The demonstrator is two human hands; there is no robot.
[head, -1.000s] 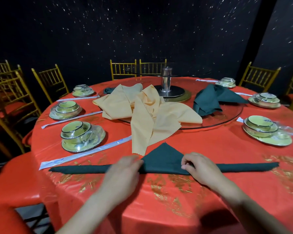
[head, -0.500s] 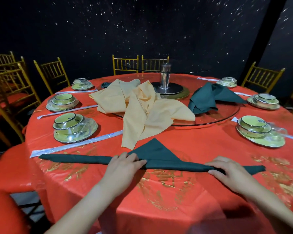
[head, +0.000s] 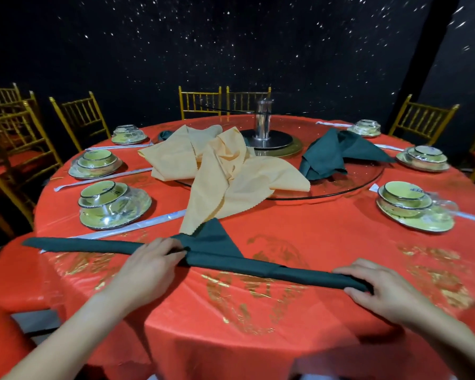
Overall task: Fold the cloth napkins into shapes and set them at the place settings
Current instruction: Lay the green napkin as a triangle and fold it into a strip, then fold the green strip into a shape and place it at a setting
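Green napkin (head: 217,239) lies at lower centre of the frame on the red tablecloth (head: 313,242), just beside the near edge of the table. It is worked into a long, narrow rolled band running from centre left down to lower right, with one triangular point standing out from the band's far side. The band is laid flat and full length, probably so that the roll remains even and both ends can be reached.

Left hand (head: 154,261): narrow. Fingers are bent over the band at its middle, beside the base of the triangle, with the thumb against the near edge. This grip appears to anchor the roll so it cannot unwind.

Right hand (head: 379,286): narrow. It holds the band's lower-right end between the curled fingers above and the thumb below. Judged from this hold, the current step is tightening or turning in that end.

Supply stock sits above the work, within reach: loose yellow napkins (head: 225,171) draped over the rim of the glass turntable (head: 368,182), one corner just touching the triangle's tip, and spare green napkins (head: 337,152) at upper right on the glass. Wrapped dish sets at centre left (head: 113,207) and centre right (head: 412,207) mark the place settings. None visibly carries a folded napkin, so the task appears to be at an early stage.
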